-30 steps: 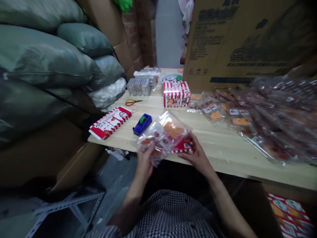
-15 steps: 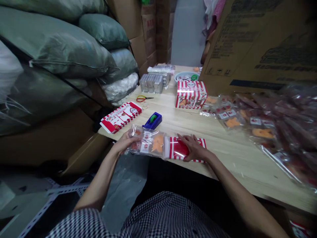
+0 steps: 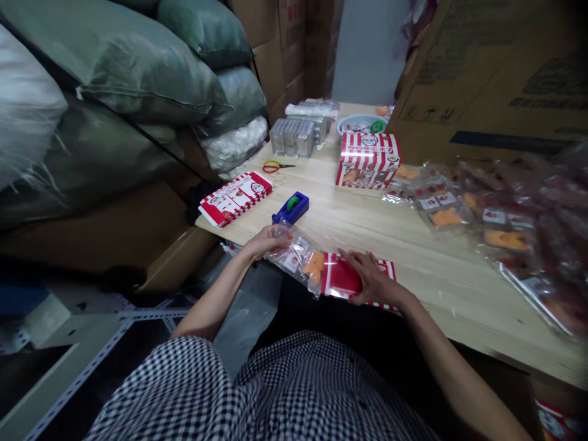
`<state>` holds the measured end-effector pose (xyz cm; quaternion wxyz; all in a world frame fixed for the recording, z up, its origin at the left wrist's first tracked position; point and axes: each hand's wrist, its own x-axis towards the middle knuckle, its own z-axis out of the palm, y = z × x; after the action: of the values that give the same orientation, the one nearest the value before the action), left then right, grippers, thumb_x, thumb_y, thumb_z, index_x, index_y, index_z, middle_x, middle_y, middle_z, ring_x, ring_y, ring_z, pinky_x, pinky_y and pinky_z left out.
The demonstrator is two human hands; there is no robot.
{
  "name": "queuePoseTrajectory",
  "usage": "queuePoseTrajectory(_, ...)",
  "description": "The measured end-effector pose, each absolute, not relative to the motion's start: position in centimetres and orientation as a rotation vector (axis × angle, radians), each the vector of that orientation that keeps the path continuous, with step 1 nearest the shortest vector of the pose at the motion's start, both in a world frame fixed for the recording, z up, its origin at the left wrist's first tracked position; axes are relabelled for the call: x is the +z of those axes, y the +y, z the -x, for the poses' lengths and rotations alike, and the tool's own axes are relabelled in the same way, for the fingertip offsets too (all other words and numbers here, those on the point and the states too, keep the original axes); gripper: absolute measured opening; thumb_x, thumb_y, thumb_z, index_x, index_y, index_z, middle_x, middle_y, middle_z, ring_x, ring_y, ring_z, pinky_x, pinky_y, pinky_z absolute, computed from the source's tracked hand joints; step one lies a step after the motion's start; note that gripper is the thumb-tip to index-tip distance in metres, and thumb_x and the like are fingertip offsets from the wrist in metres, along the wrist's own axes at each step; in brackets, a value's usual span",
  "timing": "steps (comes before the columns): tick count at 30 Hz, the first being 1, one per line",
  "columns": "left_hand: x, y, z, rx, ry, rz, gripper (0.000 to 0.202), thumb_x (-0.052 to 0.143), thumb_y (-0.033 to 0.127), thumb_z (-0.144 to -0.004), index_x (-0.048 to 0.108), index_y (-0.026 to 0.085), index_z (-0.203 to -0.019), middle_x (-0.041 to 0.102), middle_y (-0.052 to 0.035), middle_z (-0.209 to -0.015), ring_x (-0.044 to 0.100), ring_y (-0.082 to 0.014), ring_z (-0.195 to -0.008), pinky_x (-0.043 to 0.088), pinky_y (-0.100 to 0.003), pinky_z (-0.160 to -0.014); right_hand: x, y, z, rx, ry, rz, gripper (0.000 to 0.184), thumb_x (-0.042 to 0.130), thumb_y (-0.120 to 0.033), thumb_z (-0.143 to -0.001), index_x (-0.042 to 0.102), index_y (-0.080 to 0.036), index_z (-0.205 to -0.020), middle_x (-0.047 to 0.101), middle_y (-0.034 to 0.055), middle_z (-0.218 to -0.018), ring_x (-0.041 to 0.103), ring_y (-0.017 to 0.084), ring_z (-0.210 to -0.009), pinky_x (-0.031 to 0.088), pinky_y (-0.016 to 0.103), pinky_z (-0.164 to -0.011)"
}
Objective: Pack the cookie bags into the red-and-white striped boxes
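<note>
Left hand pinches the packet, now closer at nine o'clock of the red carton, seemingly entering it, my right hand spread on top.

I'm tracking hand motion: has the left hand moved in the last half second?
Yes, the left hand shifted rightward, closer to the blue tape dispenser.

Red-white striped card; orange piece; blue dispenser, green roll.

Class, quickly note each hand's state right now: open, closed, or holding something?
Left hand: closed, holding the end of a clear packet.
Right hand: open, resting on a red-and-white carton.
</note>
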<state>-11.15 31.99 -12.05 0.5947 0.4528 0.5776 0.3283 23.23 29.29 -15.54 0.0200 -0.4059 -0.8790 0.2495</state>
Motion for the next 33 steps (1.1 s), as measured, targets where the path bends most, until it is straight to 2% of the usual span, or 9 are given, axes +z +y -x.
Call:
queuePoseTrajectory(6,-13.3,30.8,10.8,0.866,1.391,-1.078,0.039,0.081,0.028,-0.059,0.065,0.014,-0.092,0.066,0.0029,-0.066,0.048,-0.0066,-0.043,0.036,-0.02,-0.045,-16.1,28.6,-23.2,0.699,-2.726,1.272,0.123,0.078,-0.034,-0.06,0.006,-0.028,-0.159,0.038,0.0181,-0.148,0.029,0.041,-0.142,0.007,0.062,-0.118)
queuePoseTrajectory(9,-13.2,30.3,10.8,0.911,1.388,-1.093,0.04,0.081,0.027,-0.059,0.063,0.014,-0.093,0.068,0.0016,-0.075,0.055,-0.0082,-0.052,0.043,-0.021,-0.051,-16.2,28.6,-23.1,0.7,-2.743,1.261,0.122,0.077,-0.033,-0.06,0.006,-0.029,-0.159,0.037,0.0178,-0.148,0.03,0.039,-0.142,0.006,0.061,-0.118)
queuePoseTrajectory(12,-11.8,29.3,11.1,0.955,1.379,-1.159,0.037,0.08,0.027,-0.061,0.064,0.015,-0.092,0.068,0.0001,-0.081,0.061,-0.0115,-0.062,0.049,-0.023,-0.059,-16.4,28.6,-23.1,0.672,-2.741,1.255,0.119,0.077,-0.032,-0.06,0.01,-0.028,-0.159,0.037,0.0187,-0.147,0.03,0.038,-0.143,0.005,0.06,-0.119)
queuePoseTrajectory(15,-9.4,27.6,11.8,1.014,1.455,-1.281,0.033,0.077,0.029,-0.068,0.066,0.016,-0.097,0.067,0.0006,-0.077,0.059,-0.012,-0.06,0.049,-0.023,-0.057,-16.8,28.5,-23.1,0.661,-2.725,1.264,0.12,0.078,-0.033,-0.06,0.011,-0.027,-0.159,0.037,0.0193,-0.148,0.029,0.039,-0.143,0.004,0.06,-0.119)
queuePoseTrajectory(19,-7.8,25.0,12.5,1.304,1.646,-1.269,0.038,0.078,0.031,-0.071,0.065,0.018,-0.104,0.068,0.0001,-0.083,0.06,-0.0115,-0.062,0.05,-0.022,-0.06,-16.9,28.6,-23.2,0.671,-2.724,1.277,0.121,0.079,-0.035,-0.059,0.011,-0.027,-0.159,0.038,0.0197,-0.147,0.032,0.041,-0.14,0.007,0.062,-0.117)
queuePoseTrajectory(23,-10.4,22.6,11.2,1.367,1.68,-1.082,0.04,0.079,0.035,-0.071,0.062,0.018,-0.102,0.068,0.0011,-0.082,0.062,-0.0116,-0.064,0.051,-0.022,-0.063,-16.4,28.7,-23.0,0.678,-2.719,1.289,0.12,0.079,-0.034,-0.059,0.012,-0.027,-0.159,0.039,0.0194,-0.146,0.035,0.041,-0.138,0.012,0.061,-0.117)
queuePoseTrajectory(28,-14.8,20.5,10.0,1.194,1.561,-0.882,0.046,0.081,0.039,-0.07,0.06,0.017,-0.104,0.071,-0.0019,-0.088,0.067,-0.0154,-0.068,0.055,-0.026,-0.065,-15.9,28.6,-22.8,0.661,-2.722,1.321,0.118,0.08,-0.035,-0.06,0.015,-0.024,-0.159,0.04,0.0202,-0.144,0.037,0.041,-0.135,0.013,0.061,-0.117)
queuePoseTrajectory(33,-15.8,21.1,11.9,0.978,1.391,-0.91,0.046,0.082,0.038,-0.068,0.064,0.014,-0.103,0.073,-0.0049,-0.094,0.068,-0.0181,-0.076,0.055,-0.031,-0.073,-16.1,28.5,-22.8,0.646,-2.735,1.31,0.12,0.081,-0.036,-0.06,0.014,-0.021,-0.158,0.039,0.023,-0.144,0.035,0.042,-0.137,0.014,0.062,-0.117)
